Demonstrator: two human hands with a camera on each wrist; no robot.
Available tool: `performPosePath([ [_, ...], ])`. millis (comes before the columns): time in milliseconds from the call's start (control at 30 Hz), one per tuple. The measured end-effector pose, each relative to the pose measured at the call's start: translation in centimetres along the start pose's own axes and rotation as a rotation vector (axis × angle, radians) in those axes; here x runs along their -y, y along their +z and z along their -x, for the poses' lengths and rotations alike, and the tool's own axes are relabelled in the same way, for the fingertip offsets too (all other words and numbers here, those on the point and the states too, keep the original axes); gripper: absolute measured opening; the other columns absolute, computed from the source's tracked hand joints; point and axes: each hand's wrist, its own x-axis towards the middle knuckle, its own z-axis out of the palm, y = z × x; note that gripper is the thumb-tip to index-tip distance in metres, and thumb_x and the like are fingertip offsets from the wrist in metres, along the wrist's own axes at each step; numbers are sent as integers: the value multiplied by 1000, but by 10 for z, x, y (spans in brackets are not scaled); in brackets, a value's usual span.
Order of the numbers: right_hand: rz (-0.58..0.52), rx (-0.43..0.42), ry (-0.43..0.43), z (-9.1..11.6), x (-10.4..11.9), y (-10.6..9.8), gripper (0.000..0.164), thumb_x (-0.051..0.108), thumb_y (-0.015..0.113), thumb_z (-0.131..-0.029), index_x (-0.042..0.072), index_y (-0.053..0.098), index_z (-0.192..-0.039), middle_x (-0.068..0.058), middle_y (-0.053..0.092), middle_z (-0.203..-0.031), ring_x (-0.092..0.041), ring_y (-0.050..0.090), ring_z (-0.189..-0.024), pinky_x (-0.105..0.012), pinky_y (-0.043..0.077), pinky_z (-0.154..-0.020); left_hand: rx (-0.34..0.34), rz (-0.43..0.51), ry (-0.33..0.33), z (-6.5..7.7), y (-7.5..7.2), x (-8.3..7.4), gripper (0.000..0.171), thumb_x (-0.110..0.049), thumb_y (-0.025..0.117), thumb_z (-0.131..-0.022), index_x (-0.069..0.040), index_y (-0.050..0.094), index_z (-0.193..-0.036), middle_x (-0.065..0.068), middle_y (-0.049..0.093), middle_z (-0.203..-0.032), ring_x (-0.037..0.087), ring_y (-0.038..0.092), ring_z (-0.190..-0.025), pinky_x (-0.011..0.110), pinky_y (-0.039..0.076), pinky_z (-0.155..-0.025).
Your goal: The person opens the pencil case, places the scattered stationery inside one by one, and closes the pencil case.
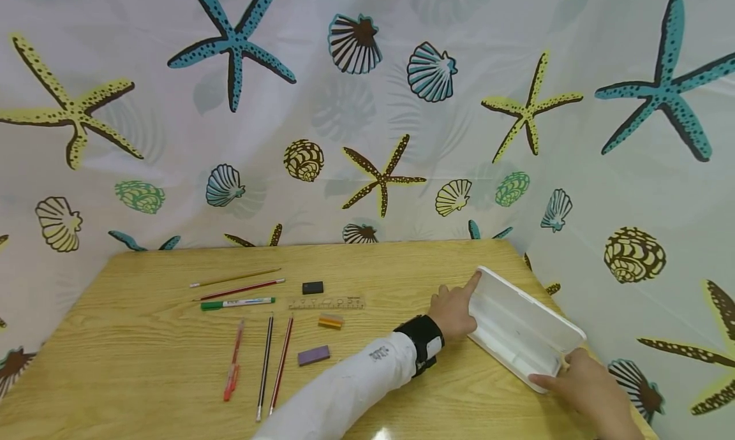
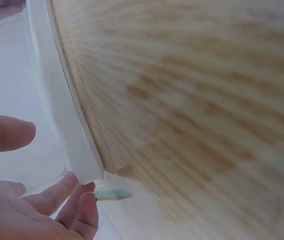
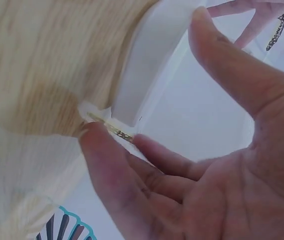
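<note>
A white pencil case (image 1: 513, 328) lies at the right of the table with its hinged lid up and its inside facing me. My left hand (image 1: 453, 309) holds its left end, with the index finger stretched to the top corner of the lid. At the other end my right hand (image 1: 591, 389) grips the case, thumb on the front rim. In the right wrist view the fingers of that right hand (image 3: 181, 175) spread around the end of the lid. Past the lid edge, the left wrist view shows the left hand's fingertips (image 2: 88, 210) at the corner.
Left of the case lie several pencils (image 1: 267, 357), a green marker (image 1: 238, 303), a red pen (image 1: 232, 370), a clear ruler (image 1: 327, 303), a black block (image 1: 312, 287), a small orange block (image 1: 330, 321) and a purple block (image 1: 313, 355). A patterned cloth (image 1: 367, 108) hangs behind the wooden table (image 1: 143, 363).
</note>
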Motion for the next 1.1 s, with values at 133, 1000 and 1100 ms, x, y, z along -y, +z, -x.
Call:
performPosePath([
  [133, -21, -32, 8, 3, 2, 1, 112, 70, 82, -72, -18, 38, -125, -39, 60, -114, -43, 62, -89, -50, 51, -71, 12, 16, -11, -5, 3, 2, 99, -9, 67, -83, -39, 20, -165, -2, 63, -111, 17, 38, -83, 27, 30, -70],
  [1000, -104, -43, -89, -9, 0, 7, 117, 44, 91, -77, -20, 20, -144, -43, 56, -116, -52, 60, -103, -61, 47, -88, 9, 144, -18, -3, 1, 4, 88, -3, 61, -84, -30, 32, -163, 7, 54, -128, 19, 36, -91, 29, 32, -76],
  [1100, -105, -15, -92, -12, -2, 6, 125, 44, 91, -77, -22, 12, -148, -42, 56, -114, -44, 60, -97, -58, 48, -87, 9, 159, -20, -1, 0, 5, 86, -3, 61, -86, -27, 32, -163, 8, 55, -131, 20, 38, -93, 30, 34, -78],
])
